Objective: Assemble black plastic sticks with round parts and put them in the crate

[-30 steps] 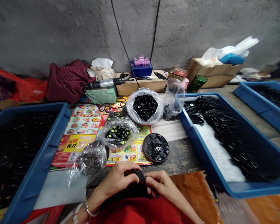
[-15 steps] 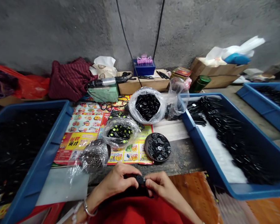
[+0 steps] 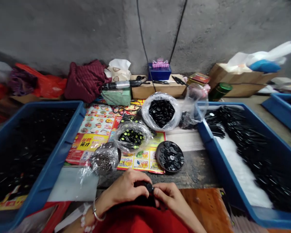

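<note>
Close to my body, at the bench's front edge, my left hand is closed on a small black plastic part with a round end. My right hand pinches at the same part from the other side, fingertips almost touching the left thumb. What lies under the right fingers is hidden. Just beyond the hands stands a round dish of flat black pieces. Left of it are a clear bag of black pieces with yellow-green dots and a bag of small metal pieces.
Blue bins flank me: the left bin holds dark parts, the right bin long black parts on white lining. A bag of black pieces stands behind. Along the wall are a power screwdriver, a blue box and a green tin.
The view has turned slightly left, so the scene sits further right. Both hands stay together at the black part, whose round end appears tilted a little differently.
</note>
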{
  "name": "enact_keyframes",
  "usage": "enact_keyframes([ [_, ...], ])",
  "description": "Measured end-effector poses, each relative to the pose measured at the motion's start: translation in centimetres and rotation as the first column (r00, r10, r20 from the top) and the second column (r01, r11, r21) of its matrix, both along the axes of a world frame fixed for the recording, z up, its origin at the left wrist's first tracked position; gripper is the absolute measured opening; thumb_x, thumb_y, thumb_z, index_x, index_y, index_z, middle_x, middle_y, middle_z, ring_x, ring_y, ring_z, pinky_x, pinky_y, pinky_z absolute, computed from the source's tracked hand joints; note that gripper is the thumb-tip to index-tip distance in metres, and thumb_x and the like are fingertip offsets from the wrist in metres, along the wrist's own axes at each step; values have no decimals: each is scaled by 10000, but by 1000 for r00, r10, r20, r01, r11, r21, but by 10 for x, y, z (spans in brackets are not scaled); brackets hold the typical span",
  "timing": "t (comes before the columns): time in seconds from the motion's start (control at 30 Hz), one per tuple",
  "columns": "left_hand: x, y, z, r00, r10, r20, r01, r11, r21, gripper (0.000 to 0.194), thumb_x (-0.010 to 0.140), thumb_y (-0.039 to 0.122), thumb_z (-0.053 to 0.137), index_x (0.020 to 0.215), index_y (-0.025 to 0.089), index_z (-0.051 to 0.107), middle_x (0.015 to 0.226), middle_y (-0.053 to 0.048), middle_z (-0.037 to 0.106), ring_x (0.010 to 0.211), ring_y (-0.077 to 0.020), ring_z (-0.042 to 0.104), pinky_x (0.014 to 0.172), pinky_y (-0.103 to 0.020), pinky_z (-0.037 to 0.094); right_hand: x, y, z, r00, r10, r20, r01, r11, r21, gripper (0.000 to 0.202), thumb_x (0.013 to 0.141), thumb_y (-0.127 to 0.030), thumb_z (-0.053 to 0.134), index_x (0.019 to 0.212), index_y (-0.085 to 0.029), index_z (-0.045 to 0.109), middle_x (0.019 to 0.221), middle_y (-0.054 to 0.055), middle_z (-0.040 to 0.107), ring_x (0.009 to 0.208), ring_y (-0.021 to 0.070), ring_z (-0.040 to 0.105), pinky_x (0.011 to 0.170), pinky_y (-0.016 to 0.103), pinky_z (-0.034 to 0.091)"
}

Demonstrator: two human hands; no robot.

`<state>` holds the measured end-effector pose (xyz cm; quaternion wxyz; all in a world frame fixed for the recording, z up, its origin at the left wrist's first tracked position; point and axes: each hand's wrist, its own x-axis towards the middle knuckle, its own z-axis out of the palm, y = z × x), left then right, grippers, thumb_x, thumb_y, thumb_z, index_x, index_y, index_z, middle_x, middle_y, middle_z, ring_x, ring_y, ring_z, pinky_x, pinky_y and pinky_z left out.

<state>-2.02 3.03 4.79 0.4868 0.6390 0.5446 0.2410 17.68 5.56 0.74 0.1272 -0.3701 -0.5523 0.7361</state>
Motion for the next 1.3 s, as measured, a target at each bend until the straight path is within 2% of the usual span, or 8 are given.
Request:
enact_keyframes([
  [0.17, -45, -16, 11, 970, 224, -98, -216, 973, 82, 217, 759, 140, 648, 950, 209, 725, 847, 11, 750, 761, -156, 663, 725, -212, 475, 0, -6, -9, 999, 19, 37, -18, 999, -34, 578, 822, -668, 524, 732, -111, 649, 537, -4, 520, 444, 82, 395, 445, 206, 286],
  [0.27, -91, -36, 8, 790, 539, -292, -474, 840, 265, 142, 828, 199, 571, 880, 201, 703, 874, -13, 737, 807, -186, 660, 748, -262, 486, -3, -8, -14, 997, 14, 82, -13, 1000, -15, 592, 809, -687, 526, 835, -112, 665, 559, -11, 511, 473, 94, 413, 458, 212, 308],
  [0.4, -122, -52, -10, 653, 584, -482, -429, 810, 401, 235, 787, 188, 592, 1000, 191, 692, 1001, -71, 703, 952, -257, 634, 876, -377, 476, -12, -11, -13, 996, 17, 85, -18, 1000, 3, 572, 804, -680, 542, 870, -120, 644, 573, -18, 510, 490, 97, 418, 464, 209, 336],
  [0.53, -114, -48, -24, 671, 547, -501, -356, 830, 431, 206, 837, 173, 518, 963, 172, 681, 951, -85, 680, 917, -252, 632, 838, -372, 489, -20, -13, -7, 998, 22, 66, -23, 999, 29, 509, 841, -641, 528, 764, -141, 590, 594, -12, 525, 479, 87, 426, 443, 199, 304],
  [0.8, -116, -45, -18, 719, 561, -410, -405, 818, 408, 147, 856, 256, 550, 853, 212, 690, 835, -16, 713, 699, -175, 642, 636, -245, 478, -23, -11, -4, 997, -21, 77, 17, 998, 60, 530, 837, -641, 526, 843, -126, 655, 596, -8, 526, 485, 93, 423, 430, 192, 321],
  [1.0, -114, -41, -7, 722, 645, -251, -516, 743, 425, 172, 840, 295, 590, 904, 229, 735, 915, -26, 756, 876, -217, 680, 792, -286, 509, -23, -10, -5, 994, -97, 47, 96, 995, 24, 536, 812, -633, 574, 891, -116, 691, 605, 11, 580, 467, 95, 456, 446, 208, 353],
  [1.17, -83, -31, 4, 793, 609, 1, -604, 786, 136, 129, 762, 251, 642, 798, 192, 751, 751, -29, 753, 694, -192, 684, 640, -252, 532, -23, -12, -7, 985, -172, 4, 172, 984, -55, 547, 795, -620, 615, 934, -97, 694, 654, 34, 625, 463, 86, 508, 466, 203, 393],
  [1.3, -37, -24, 2, 830, 520, 200, -518, 853, -67, 85, 717, 190, 658, 732, 167, 738, 705, -35, 738, 631, -172, 665, 580, -234, 518, -22, -11, -3, 985, -169, -29, 168, 985, -32, 509, 812, -594, 615, 922, -105, 707, 657, 26, 618, 473, 86, 521, 467, 196, 389],
])
